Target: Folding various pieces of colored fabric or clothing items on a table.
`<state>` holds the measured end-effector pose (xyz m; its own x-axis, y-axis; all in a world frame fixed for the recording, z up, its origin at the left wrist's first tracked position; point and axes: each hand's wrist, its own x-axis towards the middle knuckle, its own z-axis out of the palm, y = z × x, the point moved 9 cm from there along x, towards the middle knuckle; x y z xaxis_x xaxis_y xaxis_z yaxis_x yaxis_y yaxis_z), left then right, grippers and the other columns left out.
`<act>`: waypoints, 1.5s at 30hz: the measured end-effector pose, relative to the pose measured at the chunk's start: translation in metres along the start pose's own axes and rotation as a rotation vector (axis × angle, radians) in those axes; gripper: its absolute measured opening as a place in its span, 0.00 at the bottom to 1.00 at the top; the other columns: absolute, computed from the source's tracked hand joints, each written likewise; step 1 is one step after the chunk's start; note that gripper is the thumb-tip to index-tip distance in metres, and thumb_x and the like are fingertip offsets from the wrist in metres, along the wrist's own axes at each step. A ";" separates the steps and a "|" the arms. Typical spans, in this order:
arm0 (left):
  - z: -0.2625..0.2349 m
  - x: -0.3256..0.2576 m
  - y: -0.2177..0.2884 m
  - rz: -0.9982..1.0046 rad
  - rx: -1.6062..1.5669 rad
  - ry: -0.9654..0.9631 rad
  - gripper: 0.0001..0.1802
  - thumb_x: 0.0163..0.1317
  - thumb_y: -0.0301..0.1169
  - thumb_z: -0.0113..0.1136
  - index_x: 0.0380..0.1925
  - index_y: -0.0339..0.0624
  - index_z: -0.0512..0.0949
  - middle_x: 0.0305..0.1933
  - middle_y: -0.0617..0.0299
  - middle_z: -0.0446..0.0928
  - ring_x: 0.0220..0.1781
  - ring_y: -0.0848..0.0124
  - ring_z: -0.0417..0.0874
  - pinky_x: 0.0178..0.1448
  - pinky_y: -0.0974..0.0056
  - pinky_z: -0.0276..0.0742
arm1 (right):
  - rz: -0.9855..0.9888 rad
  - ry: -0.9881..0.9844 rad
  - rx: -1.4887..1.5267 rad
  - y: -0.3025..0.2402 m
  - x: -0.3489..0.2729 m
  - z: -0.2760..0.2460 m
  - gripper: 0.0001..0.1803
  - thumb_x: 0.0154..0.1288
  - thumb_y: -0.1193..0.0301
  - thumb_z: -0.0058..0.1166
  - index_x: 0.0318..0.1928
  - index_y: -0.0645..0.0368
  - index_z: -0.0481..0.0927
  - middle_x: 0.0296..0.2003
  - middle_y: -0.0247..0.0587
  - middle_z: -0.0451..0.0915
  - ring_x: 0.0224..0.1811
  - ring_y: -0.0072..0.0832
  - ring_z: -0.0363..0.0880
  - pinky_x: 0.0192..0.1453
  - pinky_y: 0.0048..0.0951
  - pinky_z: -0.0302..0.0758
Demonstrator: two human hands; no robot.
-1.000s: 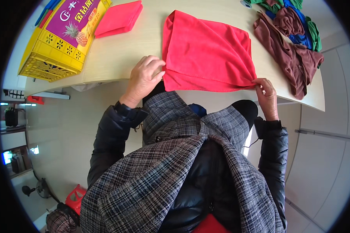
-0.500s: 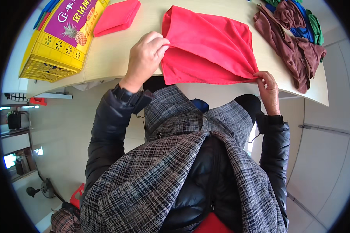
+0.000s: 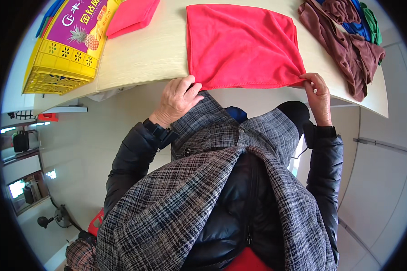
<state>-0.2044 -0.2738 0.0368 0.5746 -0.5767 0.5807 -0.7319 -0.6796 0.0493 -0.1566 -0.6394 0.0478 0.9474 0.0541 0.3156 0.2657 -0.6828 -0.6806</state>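
Note:
A red cloth lies spread in folded layers on the table in front of me, its near edge hanging just past the table's front edge. My left hand pinches the near left corner between thumb and fingers. At the near right corner, my right hand grips the cloth the same way. Slight creases run across the upper layer, and the layers beneath are mostly hidden.
Left on the pale table is a folded red cloth, beside a yellow plastic crate with a purple printed panel. To the right lie a crumpled brown cloth, a blue cloth and a green cloth.
My left hand has drawn the upper layer's left corner down toward me, covering the gap between the layers. My right hand stays at the right corner. The view has shifted slightly.

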 end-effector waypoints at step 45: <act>-0.105 0.147 -0.141 -0.585 -0.947 0.320 0.06 0.73 0.30 0.62 0.44 0.42 0.77 0.27 0.70 0.77 0.26 0.84 0.76 0.30 0.79 0.70 | 0.127 -0.035 0.749 -0.076 0.072 -0.075 0.10 0.77 0.73 0.53 0.53 0.63 0.79 0.33 0.35 0.84 0.33 0.20 0.85 0.43 0.24 0.83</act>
<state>-0.0554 -0.2153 0.2005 0.8962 -0.0534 0.4404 -0.4436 -0.1145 0.8889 -0.1216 -0.6381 0.1716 0.9806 0.0397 0.1921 0.1926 -0.0091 -0.9812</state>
